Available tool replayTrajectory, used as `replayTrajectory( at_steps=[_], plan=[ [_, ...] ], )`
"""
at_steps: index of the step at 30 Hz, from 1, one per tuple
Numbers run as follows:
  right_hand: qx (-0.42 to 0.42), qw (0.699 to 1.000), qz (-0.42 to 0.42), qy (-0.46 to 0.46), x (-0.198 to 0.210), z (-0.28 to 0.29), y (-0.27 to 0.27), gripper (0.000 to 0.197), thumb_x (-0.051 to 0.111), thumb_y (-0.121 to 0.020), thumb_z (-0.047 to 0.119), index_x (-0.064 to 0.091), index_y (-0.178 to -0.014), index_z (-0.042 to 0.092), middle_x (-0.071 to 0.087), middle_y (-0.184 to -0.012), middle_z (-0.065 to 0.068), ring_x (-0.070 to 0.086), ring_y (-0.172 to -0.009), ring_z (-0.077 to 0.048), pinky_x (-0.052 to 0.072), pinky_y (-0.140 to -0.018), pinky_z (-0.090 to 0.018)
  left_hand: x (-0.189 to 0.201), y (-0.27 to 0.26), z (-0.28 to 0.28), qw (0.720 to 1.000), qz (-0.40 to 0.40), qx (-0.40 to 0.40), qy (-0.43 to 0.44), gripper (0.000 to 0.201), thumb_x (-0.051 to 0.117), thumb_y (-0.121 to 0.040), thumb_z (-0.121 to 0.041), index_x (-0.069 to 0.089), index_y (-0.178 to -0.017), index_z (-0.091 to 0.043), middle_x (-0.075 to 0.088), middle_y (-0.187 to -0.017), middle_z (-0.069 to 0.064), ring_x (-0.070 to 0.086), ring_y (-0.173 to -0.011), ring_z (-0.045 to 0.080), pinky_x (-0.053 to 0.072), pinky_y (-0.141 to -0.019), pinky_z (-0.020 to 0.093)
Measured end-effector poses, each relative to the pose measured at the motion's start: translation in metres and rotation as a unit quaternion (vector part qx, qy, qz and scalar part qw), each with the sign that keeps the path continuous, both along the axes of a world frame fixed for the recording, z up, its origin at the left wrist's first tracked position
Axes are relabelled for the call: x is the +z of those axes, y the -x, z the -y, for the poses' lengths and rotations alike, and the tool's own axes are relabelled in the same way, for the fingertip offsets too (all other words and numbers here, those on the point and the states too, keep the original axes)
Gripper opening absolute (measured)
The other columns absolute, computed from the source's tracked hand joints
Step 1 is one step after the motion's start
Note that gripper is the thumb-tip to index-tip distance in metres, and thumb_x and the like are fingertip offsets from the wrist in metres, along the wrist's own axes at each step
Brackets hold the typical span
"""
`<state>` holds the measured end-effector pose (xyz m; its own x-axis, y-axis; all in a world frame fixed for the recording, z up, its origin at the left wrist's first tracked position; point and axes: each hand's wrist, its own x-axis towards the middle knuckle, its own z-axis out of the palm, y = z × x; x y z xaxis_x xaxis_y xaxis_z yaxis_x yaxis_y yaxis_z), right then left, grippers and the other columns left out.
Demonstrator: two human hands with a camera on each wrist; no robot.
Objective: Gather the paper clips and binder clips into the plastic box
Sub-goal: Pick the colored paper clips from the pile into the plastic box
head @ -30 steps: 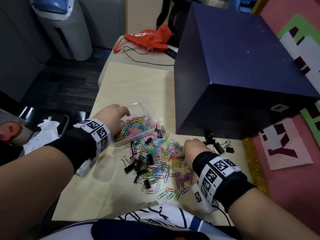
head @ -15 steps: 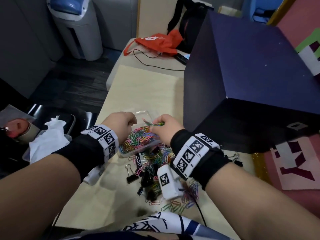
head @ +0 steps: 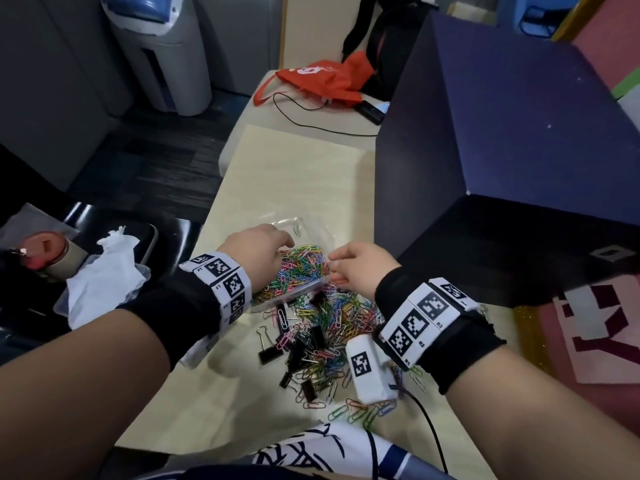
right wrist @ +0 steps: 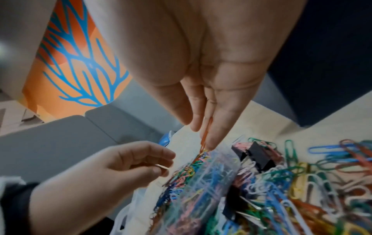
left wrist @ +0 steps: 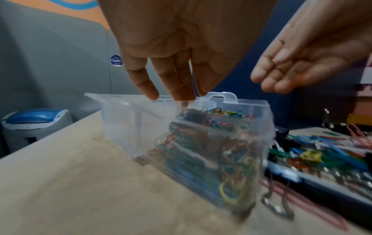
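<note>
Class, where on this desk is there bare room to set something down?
Bare desk lies beyond the plastic box, left of the dark blue box. Another bare patch sits under the left forearm. Crowded: the clip pile between the wrists.

A round blue sticker (left wrist: 116, 60) on the grey wall reads "ClayGO".

The pale surface (head: 304, 174) carried the plastic box (head: 294, 225) under both grips, loose paper clips (head: 346, 317) and binder clips (head: 268, 355) nearer the person.

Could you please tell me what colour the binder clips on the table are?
Black binder clips, clearest in the head view.
</note>
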<state>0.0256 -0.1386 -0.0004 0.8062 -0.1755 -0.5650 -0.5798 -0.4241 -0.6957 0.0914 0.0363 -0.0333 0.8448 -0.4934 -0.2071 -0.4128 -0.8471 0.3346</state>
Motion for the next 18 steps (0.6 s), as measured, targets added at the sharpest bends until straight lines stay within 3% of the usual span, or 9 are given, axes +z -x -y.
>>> replayTrajectory(
  at_steps=[3, 5, 9, 14, 18],
  plan=[
    [0.02, 0.998, 0.026, 0.055, -0.009, 0.001, 0.008, 0.031, 0.054, -0.089, 0.004, 0.055, -0.074, 0.032, 0.066, -0.097, -0.004, 0.066, -0.097, -0.026, 0.052, -0.092, -0.043, 0.006, -0.006, -0.001, 0.999, -0.019, 0.035, 0.034, 0.032, 0.045, -0.092, -0.015, 0.058, -0.118, -0.026, 0.065, -0.111, -0.002, 0.061, -0.099, 0.02, 0.05, -0.087, 0.032],
    [0.019, 0.997, 0.042, 0.056, -0.014, -0.001, 0.014, 0.037, 0.049, -0.088, 0.0, 0.054, -0.073, 0.033, 0.065, -0.097, -0.001, 0.065, -0.098, -0.026, 0.052, -0.093, -0.043, 0.01, -0.012, -0.003, 0.997, -0.036, 0.053, 0.037, 0.028, 0.046, -0.09, -0.015, 0.061, -0.112, -0.027, 0.069, -0.097, 0.0, 0.063, -0.089, 0.021, 0.052, -0.081, 0.033],
    [0.028, 0.997, 0.064, 0.037, -0.013, -0.01, 0.017, 0.036, 0.044, -0.084, -0.008, 0.05, -0.075, 0.027, 0.062, -0.091, -0.003, 0.065, -0.095, -0.029, 0.052, -0.091, -0.045, 0.009, -0.028, -0.007, 0.995, -0.092, 0.049, 0.0, 0.026, 0.049, -0.089, -0.013, 0.061, -0.107, -0.028, 0.068, -0.081, -0.005, 0.064, -0.085, 0.017, 0.051, -0.076, 0.029],
    [0.066, 0.987, 0.13, 0.07, -0.008, -0.028, 0.007, 0.019, 0.055, -0.087, 0.003, 0.052, -0.088, 0.022, 0.061, -0.098, -0.001, 0.063, -0.093, -0.022, 0.052, -0.089, -0.04, 0.006, -0.042, 0.0, 0.99, -0.083, 0.017, -0.113, 0.045, 0.048, -0.091, -0.006, 0.047, -0.131, -0.026, 0.066, -0.103, 0.007, 0.062, -0.082, 0.023, 0.05, -0.07, 0.029],
    [0.102, 0.98, 0.141, 0.096, -0.008, -0.037, 0.002, 0.017, 0.057, -0.087, 0.012, 0.054, -0.097, 0.026, 0.06, -0.108, 0.002, 0.063, -0.092, -0.015, 0.052, -0.089, -0.035, 0.002, -0.046, 0.012, 0.973, -0.067, -0.048, -0.217, 0.066, 0.054, -0.088, -0.004, 0.031, -0.145, -0.029, 0.06, -0.126, 0.011, 0.061, -0.106, 0.027, 0.047, -0.074, 0.029]
  ],
)
